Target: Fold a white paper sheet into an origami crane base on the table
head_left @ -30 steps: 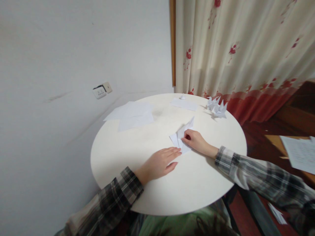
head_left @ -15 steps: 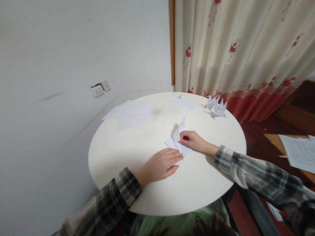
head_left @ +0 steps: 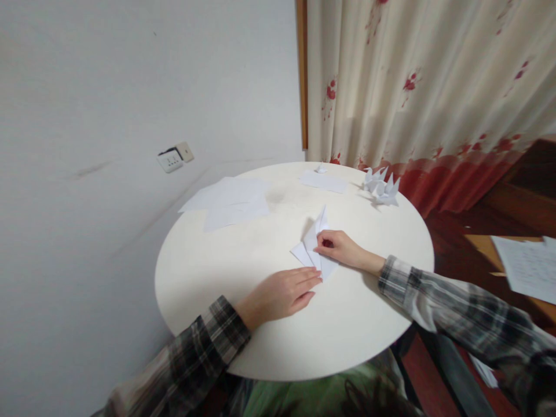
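A partly folded white sheet of paper lies on the round white table, with one pointed flap standing up toward the far side. My right hand pinches an edge of that flap between thumb and fingers. My left hand rests flat at the paper's near corner, fingers stretched out and fingertips touching it. The part of the paper beneath the fingers is hidden.
Loose white sheets lie at the table's far left. Farther back, a tiny folded piece sits by another sheet. Several paper cranes stand at the far right. A wall borders the left; a curtain hangs behind.
Almost nothing differs. Both hands keep their places on the folded paper, and the whole view has shifted very slightly.
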The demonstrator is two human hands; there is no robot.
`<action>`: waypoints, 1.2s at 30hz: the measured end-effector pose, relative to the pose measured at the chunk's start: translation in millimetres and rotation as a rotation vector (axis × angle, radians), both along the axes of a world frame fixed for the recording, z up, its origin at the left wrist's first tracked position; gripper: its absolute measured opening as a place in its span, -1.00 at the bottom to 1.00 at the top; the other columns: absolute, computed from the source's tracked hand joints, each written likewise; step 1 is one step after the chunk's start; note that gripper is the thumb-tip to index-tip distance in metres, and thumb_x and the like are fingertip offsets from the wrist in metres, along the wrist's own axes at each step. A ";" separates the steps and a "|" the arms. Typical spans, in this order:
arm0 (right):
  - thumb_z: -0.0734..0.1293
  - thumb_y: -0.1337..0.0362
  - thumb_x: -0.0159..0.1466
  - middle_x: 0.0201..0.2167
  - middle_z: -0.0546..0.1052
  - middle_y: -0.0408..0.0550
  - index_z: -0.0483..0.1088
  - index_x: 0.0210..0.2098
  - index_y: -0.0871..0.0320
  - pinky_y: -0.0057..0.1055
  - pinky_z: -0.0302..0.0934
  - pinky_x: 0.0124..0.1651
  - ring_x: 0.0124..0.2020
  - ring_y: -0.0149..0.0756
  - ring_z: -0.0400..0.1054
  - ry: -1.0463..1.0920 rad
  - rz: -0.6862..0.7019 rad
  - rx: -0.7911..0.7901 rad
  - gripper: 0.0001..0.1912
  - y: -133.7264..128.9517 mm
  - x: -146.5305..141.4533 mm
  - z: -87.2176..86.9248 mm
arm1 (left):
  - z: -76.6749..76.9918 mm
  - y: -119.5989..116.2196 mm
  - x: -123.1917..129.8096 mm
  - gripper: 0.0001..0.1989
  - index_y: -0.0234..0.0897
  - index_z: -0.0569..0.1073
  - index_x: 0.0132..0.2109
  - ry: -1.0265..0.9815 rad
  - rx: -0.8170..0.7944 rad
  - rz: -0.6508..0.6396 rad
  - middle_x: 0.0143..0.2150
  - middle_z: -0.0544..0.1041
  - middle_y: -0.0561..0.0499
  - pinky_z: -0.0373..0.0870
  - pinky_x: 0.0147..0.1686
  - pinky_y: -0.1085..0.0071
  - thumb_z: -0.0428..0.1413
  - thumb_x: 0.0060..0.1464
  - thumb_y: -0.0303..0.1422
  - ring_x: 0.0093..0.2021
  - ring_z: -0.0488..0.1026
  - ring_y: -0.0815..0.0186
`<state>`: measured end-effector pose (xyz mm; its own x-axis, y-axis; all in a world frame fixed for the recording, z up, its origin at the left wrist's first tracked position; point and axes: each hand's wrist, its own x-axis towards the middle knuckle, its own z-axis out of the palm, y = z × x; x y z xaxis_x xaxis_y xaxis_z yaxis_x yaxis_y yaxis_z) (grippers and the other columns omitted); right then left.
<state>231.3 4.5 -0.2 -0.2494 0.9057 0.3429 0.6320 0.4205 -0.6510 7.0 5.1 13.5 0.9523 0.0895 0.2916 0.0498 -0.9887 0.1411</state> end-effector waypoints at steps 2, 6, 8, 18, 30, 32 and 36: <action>0.27 0.26 0.19 -0.56 0.30 -0.20 0.27 -0.51 0.19 -0.51 0.04 -0.42 -0.52 -0.46 0.13 0.005 0.003 0.001 -0.82 -0.4 -0.4 0.6 | 0.3 0.0 -0.1 -0.68 -0.41 0.35 0.04 0.004 0.013 -0.002 0.10 0.38 -0.17 0.25 0.14 0.30 -0.11 0.19 -0.43 0.13 0.30 0.26; 0.27 0.26 0.19 -0.55 0.31 -0.20 0.28 -0.50 0.19 -0.51 0.05 -0.42 -0.52 -0.46 0.14 0.006 -0.001 -0.004 -0.82 -0.5 -0.7 1.2 | 0.0 0.3 -0.3 -0.68 -0.40 0.35 0.05 0.008 0.031 -0.010 0.10 0.38 -0.17 0.25 0.14 0.30 -0.11 0.19 -0.43 0.14 0.29 0.27; 0.28 0.26 0.19 -0.55 0.31 -0.20 0.28 -0.50 0.19 -0.51 0.05 -0.42 -0.52 -0.46 0.14 0.007 -0.003 -0.005 -0.83 -0.4 -0.5 1.3 | -0.7 0.5 -0.3 -0.68 -0.40 0.35 0.05 0.008 0.039 -0.018 0.11 0.38 -0.16 0.25 0.14 0.29 -0.12 0.19 -0.44 0.14 0.28 0.27; 0.28 0.27 0.19 -0.54 0.33 -0.19 0.28 -0.51 0.19 -0.50 0.05 -0.41 -0.51 -0.45 0.16 -0.012 -0.010 -0.008 -0.83 0.3 0.4 -0.2 | -1.2 1.0 0.1 -0.68 -0.39 0.31 0.06 0.004 -0.009 -0.005 0.11 0.38 -0.17 0.23 0.15 0.32 -0.10 0.19 -0.43 0.14 0.28 0.28; 0.26 0.34 0.18 -0.53 0.32 -0.18 0.25 -0.49 0.18 -0.51 0.05 -0.41 -0.51 -0.45 0.16 -0.050 0.004 0.021 -0.87 -2.3 -3.8 4.0 | 1.7 1.8 2.1 -0.58 -0.28 0.16 0.17 0.028 -0.079 0.037 0.20 0.24 -0.14 0.12 0.19 0.20 -0.05 0.17 -0.38 0.22 0.13 0.21; 0.25 0.35 0.19 -0.52 0.31 -0.18 0.23 -0.49 0.18 -0.50 0.06 -0.40 -0.51 -0.45 0.15 -0.073 0.002 0.038 -0.87 -2.9 -4.9 3.8 | 1.5 3.2 2.9 -0.59 -0.27 0.18 0.17 0.055 -0.077 0.018 0.21 0.23 -0.11 0.10 0.20 0.21 -0.06 0.19 -0.36 0.23 0.13 0.22; 0.21 0.36 0.20 -0.42 0.29 -0.10 0.21 -0.46 0.18 -0.47 0.09 -0.34 -0.44 -0.41 0.16 -0.183 -0.033 0.127 -0.90 -6.5 -8.0 3.1 | 0.5 4.9 3.8 -0.59 -0.27 0.18 0.18 0.074 -0.075 0.016 0.21 0.25 -0.10 0.09 0.20 0.22 -0.07 0.20 -0.33 0.22 0.13 0.24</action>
